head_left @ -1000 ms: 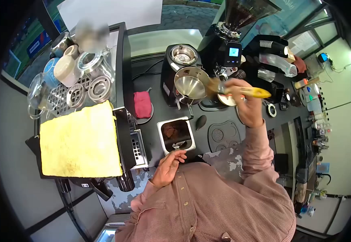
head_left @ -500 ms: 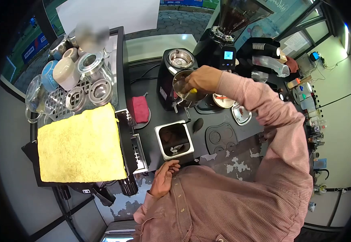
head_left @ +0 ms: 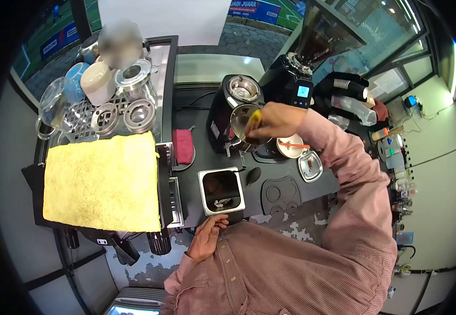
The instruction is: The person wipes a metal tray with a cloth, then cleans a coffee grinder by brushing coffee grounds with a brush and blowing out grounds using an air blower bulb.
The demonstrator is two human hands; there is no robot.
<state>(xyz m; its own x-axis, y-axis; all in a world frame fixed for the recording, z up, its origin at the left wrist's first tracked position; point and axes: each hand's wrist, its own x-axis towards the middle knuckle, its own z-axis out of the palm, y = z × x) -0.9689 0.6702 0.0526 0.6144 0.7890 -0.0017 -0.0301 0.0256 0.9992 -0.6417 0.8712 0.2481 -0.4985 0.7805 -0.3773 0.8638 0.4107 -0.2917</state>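
"What's in your fingers?"

"My right hand pinches a yellow handle, tilted, at the cup. That hand is nearer it."

"And your left hand?"

"Loosely open, holding nothing I see, by the tin."

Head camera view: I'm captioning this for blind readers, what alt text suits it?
A person's right hand holds a yellow-handled brush inside a steel bowl at a black machine; the left hand lies beside a steel container. At left, a yellow cloth drapes an espresso machine; a coffee grinder stands beyond.
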